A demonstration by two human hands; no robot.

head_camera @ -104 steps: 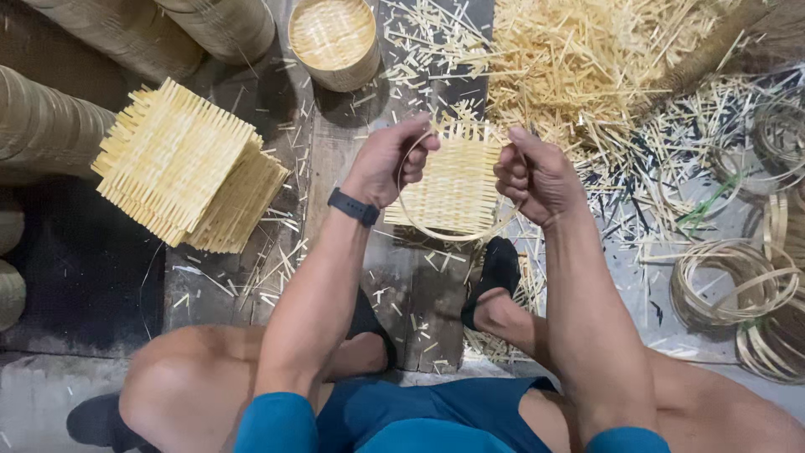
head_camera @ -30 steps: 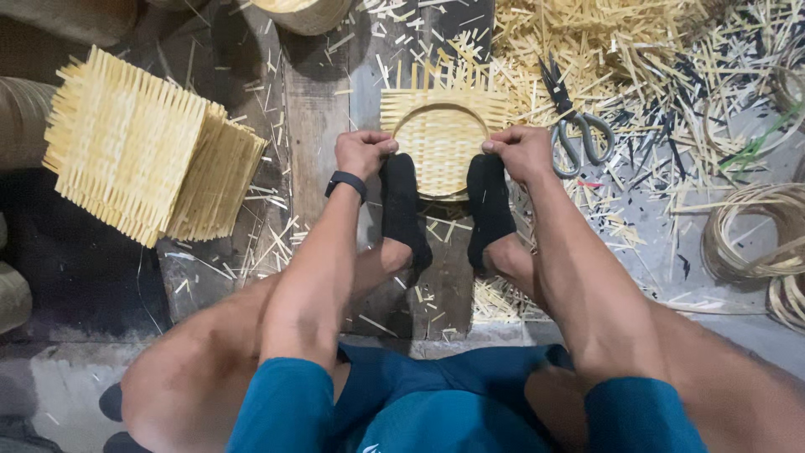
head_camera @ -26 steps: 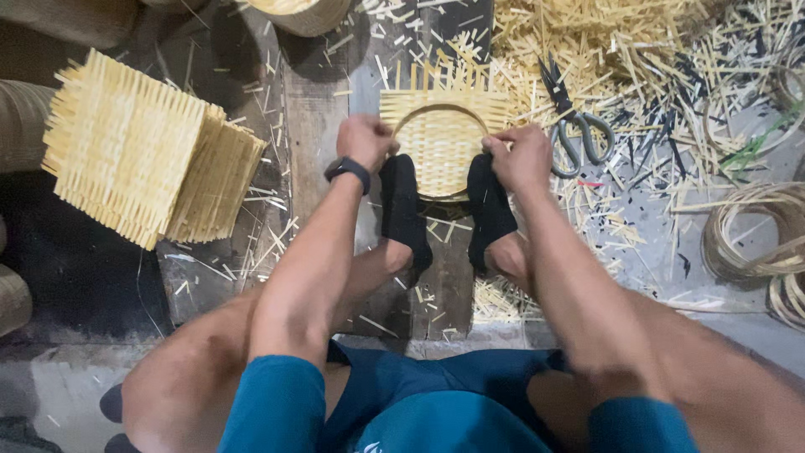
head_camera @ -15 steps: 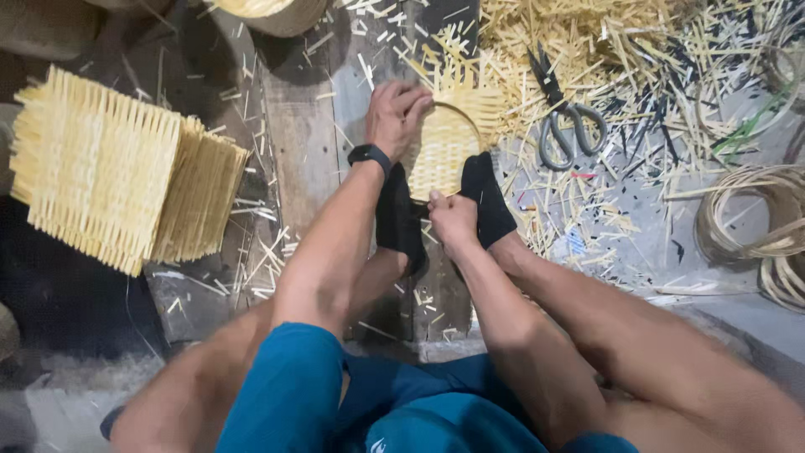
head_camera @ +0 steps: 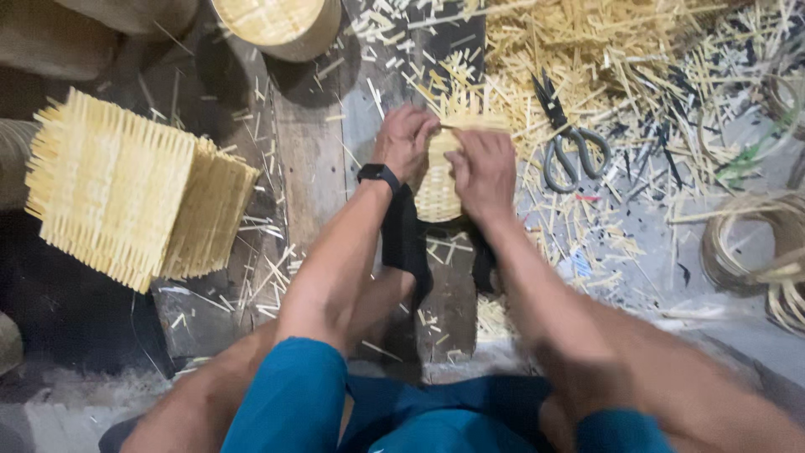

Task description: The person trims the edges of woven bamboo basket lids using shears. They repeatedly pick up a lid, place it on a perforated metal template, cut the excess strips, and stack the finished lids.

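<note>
Your left hand (head_camera: 404, 138) has its fingers curled over the top left edge of the small woven basket (head_camera: 438, 186). Your right hand (head_camera: 484, 170) lies over the right side of the basket, and its fingers are bent and pressed close together on the rim. The fingertips are hidden, so I cannot tell just what they pinch; it looks like a thin strip at the top edge.

The basket stands on its side between your 2 feet in black socks (head_camera: 404, 243). The socks squeeze it from below, and loose stick ends poke up from its top.

My tip: keep the feet tight so the basket does not roll. Hold the edge still with the left hand and let only the right hand push the strip. Push slowly, because thin strips can snap. Keep your thumbs away from the sharp ends.

A black watch (head_camera: 378, 174) sits on your left wrist, just below and left of the basket. The scissors (head_camera: 567, 141) lie on the floor to the right of the basket, near your right hand. A big pile of cut sticks (head_camera: 620, 50) spreads above and right of the basket. A stack of woven mats (head_camera: 134, 197) sits far left of it. A round woven tub (head_camera: 277, 25) stands above and left. Coils of strips (head_camera: 755, 247) lie far right.
</note>
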